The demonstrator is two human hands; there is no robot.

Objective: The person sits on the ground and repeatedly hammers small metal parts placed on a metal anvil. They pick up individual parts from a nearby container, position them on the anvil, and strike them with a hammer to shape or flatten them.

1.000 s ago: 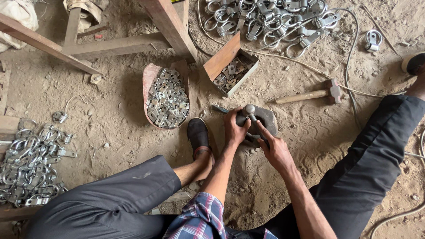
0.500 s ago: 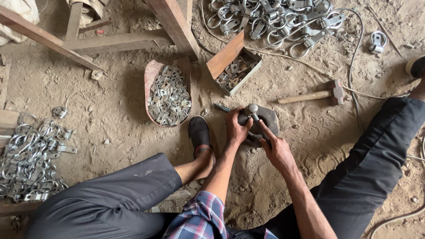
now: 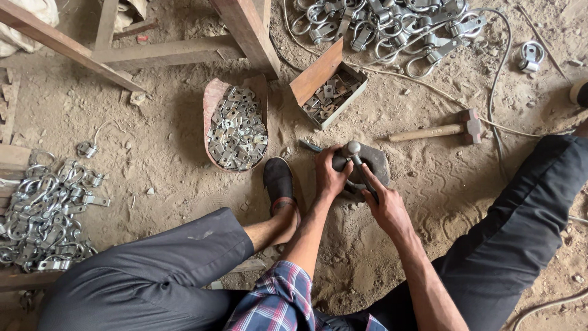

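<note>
A: Stage of the work?

B: Mid-assembly, it is judged. A metal clamp piece (image 3: 354,160) is held on the dark iron block (image 3: 375,164) at centre; left hand (image 3: 331,176) fingers are clenched round it, right hand (image 3: 384,205) fingers are closed on its thin shaft. Finished clamps are heaped at far right (image 3: 392,27) and near left (image 3: 43,214). Plates remain in the scoop (image 3: 237,125) and box (image 3: 331,92).

A: Surface?

B: Sandy dirt floor (image 3: 153,135); hammer (image 3: 438,129) laid to the right, timber frame (image 3: 184,43) far left.

Both hands on iron block (image 3: 367,165); hammer (image 3: 438,130) right of it, box (image 3: 331,92) behind, tray (image 3: 236,125) left, clamp pile (image 3: 43,211) far left.
</note>
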